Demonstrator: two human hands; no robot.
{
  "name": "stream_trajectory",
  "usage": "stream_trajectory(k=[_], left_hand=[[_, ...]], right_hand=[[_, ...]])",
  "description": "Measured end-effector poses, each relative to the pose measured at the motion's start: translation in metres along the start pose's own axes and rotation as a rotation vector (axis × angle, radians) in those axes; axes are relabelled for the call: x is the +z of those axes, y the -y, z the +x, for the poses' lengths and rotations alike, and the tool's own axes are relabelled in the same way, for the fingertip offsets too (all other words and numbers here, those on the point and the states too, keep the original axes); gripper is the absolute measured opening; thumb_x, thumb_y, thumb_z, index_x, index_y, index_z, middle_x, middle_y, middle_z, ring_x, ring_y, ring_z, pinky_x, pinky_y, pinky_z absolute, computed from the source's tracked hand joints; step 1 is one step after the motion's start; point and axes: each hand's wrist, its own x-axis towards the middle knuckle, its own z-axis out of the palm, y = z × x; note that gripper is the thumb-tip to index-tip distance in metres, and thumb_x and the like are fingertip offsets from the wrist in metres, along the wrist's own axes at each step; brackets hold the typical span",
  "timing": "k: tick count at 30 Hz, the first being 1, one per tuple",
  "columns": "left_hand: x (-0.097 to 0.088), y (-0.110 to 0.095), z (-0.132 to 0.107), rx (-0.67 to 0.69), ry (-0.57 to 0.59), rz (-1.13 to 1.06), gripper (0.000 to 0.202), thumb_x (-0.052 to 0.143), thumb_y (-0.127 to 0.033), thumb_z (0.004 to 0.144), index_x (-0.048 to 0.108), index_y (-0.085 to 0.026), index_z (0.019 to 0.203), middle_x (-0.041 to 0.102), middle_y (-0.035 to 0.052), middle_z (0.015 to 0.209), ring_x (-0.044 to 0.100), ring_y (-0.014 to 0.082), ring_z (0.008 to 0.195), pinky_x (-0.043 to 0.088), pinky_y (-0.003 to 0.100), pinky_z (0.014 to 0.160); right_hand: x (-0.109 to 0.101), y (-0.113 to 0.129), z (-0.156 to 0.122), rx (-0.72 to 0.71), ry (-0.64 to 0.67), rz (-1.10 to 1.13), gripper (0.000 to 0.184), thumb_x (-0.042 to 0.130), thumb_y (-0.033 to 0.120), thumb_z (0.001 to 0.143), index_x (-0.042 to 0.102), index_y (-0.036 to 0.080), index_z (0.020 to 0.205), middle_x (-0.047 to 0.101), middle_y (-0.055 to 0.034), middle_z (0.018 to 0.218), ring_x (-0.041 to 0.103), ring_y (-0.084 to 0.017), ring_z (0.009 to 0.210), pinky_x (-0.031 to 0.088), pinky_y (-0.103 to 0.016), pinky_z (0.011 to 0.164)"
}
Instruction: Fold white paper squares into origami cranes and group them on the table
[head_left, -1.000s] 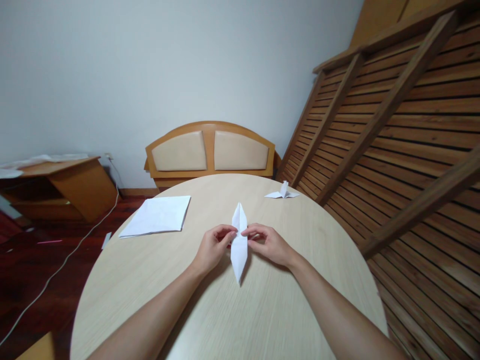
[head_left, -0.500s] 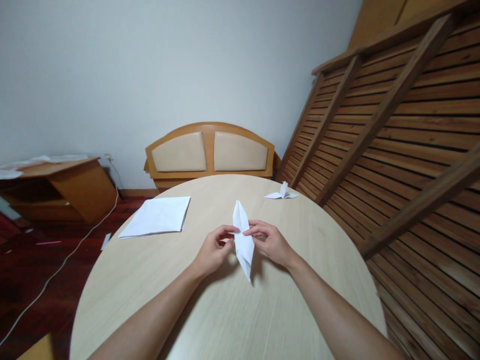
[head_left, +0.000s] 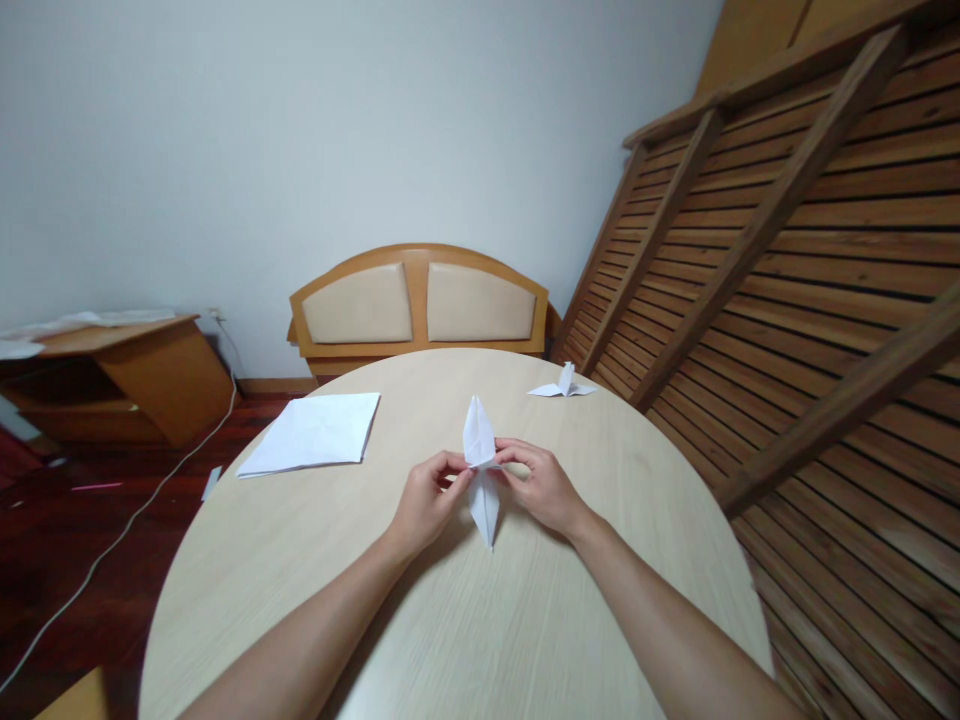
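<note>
A white folded paper model [head_left: 480, 440] with pointed ends is held between my hands over the middle of the round table. My left hand [head_left: 430, 500] pinches its left side at the waist with thumb and fingers. From the other side my right hand [head_left: 544, 490] pinches the same waist. The upper part of the paper stands up as a pointed flap, and the lower point slants toward me. Farther back on the right, a finished-looking white origami crane [head_left: 565, 382] rests on the table with its wings spread.
On the left of the round table [head_left: 300, 600] lies a stack of white paper [head_left: 315, 430]. Past the far edge stands a padded wooden headboard [head_left: 420, 300]. A slatted wooden frame [head_left: 787, 260] leans along the right. A low cabinet [head_left: 150, 380] and a white cable [head_left: 135, 515] are at left.
The folded paper has bent at its waist: its upper part now stands up and a crease shows between my fingers. My thumbs have shifted to the fold. The crane and stack stay put.
</note>
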Motion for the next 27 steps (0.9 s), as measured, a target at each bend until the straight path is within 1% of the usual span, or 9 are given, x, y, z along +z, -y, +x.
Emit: stream_trajectory(k=[4, 8, 11, 13, 15, 18, 22, 25, 27], left_hand=[[0.003, -0.004, 0.001, -0.048, -0.042, -0.078, 0.022, 0.065, -0.037, 0.085, 0.068, -0.015, 0.086, 0.073, 0.0072, 0.085, 0.066, 0.0173, 0.074, 0.05, 0.026, 0.064], [0.005, -0.008, 0.003, -0.101, -0.084, -0.166, 0.028, 0.072, -0.042, 0.079, 0.066, -0.015, 0.08, 0.069, 0.0046, 0.076, 0.062, 0.0151, 0.066, 0.048, 0.026, 0.062], [0.006, -0.011, 0.004, -0.13, -0.128, -0.234, 0.036, 0.077, -0.047, 0.072, 0.058, -0.016, 0.075, 0.064, 0.0008, 0.069, 0.059, 0.0127, 0.061, 0.045, 0.024, 0.058], [0.007, -0.012, 0.005, -0.143, -0.15, -0.279, 0.042, 0.08, -0.049, 0.069, 0.053, -0.017, 0.073, 0.062, -0.001, 0.068, 0.057, 0.0112, 0.06, 0.044, 0.022, 0.056], [0.008, -0.013, 0.005, -0.157, -0.152, -0.316, 0.045, 0.081, -0.05, 0.067, 0.05, -0.018, 0.074, 0.059, -0.0029, 0.067, 0.056, 0.0098, 0.058, 0.042, 0.021, 0.055], [0.008, -0.014, 0.005, -0.176, -0.135, -0.351, 0.047, 0.082, -0.05, 0.066, 0.05, -0.019, 0.081, 0.058, -0.0048, 0.063, 0.054, 0.0087, 0.055, 0.041, 0.019, 0.053], [0.007, -0.014, 0.006, -0.2, -0.102, -0.339, 0.05, 0.082, -0.05, 0.066, 0.057, -0.018, 0.094, 0.062, -0.003, 0.063, 0.054, 0.0096, 0.054, 0.042, 0.02, 0.053], [0.007, -0.016, 0.006, -0.244, -0.077, -0.312, 0.045, 0.081, -0.053, 0.066, 0.062, -0.015, 0.083, 0.065, 0.001, 0.067, 0.056, 0.0113, 0.057, 0.044, 0.022, 0.052], [0.006, -0.017, 0.005, -0.274, -0.066, -0.306, 0.045, 0.082, -0.054, 0.063, 0.063, -0.015, 0.076, 0.065, 0.0021, 0.068, 0.058, 0.0127, 0.058, 0.045, 0.023, 0.052]], right_hand=[[0.003, 0.004, 0.001, 0.027, -0.019, 0.043, 0.015, 0.068, 0.035, 0.087, 0.076, 0.023, 0.085, 0.072, -0.009, 0.111, 0.066, -0.023, 0.106, 0.048, -0.043, 0.098], [0.008, 0.008, 0.002, 0.156, -0.033, 0.225, 0.022, 0.071, 0.041, 0.083, 0.076, 0.021, 0.086, 0.074, -0.0085, 0.097, 0.068, -0.023, 0.095, 0.053, -0.041, 0.089], [0.013, 0.008, 0.003, 0.256, -0.074, 0.35, 0.025, 0.079, 0.041, 0.074, 0.073, 0.019, 0.084, 0.074, -0.0063, 0.086, 0.069, -0.022, 0.083, 0.054, -0.039, 0.084], [0.016, 0.006, 0.004, 0.271, -0.111, 0.389, 0.028, 0.083, 0.04, 0.069, 0.069, 0.019, 0.082, 0.073, -0.0047, 0.083, 0.068, -0.02, 0.079, 0.055, -0.037, 0.081], [0.017, 0.004, 0.004, 0.276, -0.136, 0.416, 0.032, 0.085, 0.038, 0.067, 0.064, 0.02, 0.083, 0.071, -0.0027, 0.081, 0.068, -0.018, 0.077, 0.054, -0.034, 0.079], [0.016, 0.003, 0.005, 0.304, -0.134, 0.45, 0.039, 0.084, 0.038, 0.068, 0.058, 0.022, 0.092, 0.069, 0.0001, 0.077, 0.068, -0.017, 0.074, 0.053, -0.032, 0.075], [0.015, 0.002, 0.005, 0.337, -0.088, 0.457, 0.045, 0.084, 0.037, 0.067, 0.057, 0.021, 0.1, 0.067, 0.0016, 0.074, 0.067, -0.016, 0.07, 0.053, -0.031, 0.073], [0.016, 0.0, 0.005, 0.354, -0.068, 0.466, 0.045, 0.085, 0.038, 0.066, 0.062, 0.019, 0.099, 0.067, 0.0006, 0.076, 0.066, -0.016, 0.072, 0.053, -0.031, 0.074], [0.017, 0.0, 0.004, 0.36, -0.061, 0.469, 0.04, 0.085, 0.041, 0.065, 0.064, 0.019, 0.092, 0.068, -0.0005, 0.078, 0.065, -0.016, 0.074, 0.053, -0.031, 0.073]])
